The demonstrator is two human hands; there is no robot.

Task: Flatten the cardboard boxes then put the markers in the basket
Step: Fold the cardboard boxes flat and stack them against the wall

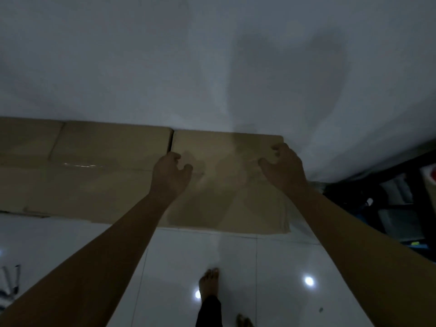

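- Bare feet (208,283) are seen on the glossy white tiled floor (271,267).
- Left hand (169,173), fingers curled, is held at the flattened brown cardboard box (226,185) leaning against the white wall (212,67).
- Right hand (283,166) is curled at its upper right corner; actual grip cannot be told.

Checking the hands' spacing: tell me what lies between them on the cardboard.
Only bare cardboard, crossed by shadows, lies between the left hand and right hand, seen in the head view.

Matt brown cardboard (106,175) leans above glossy white floor tiles (259,267).
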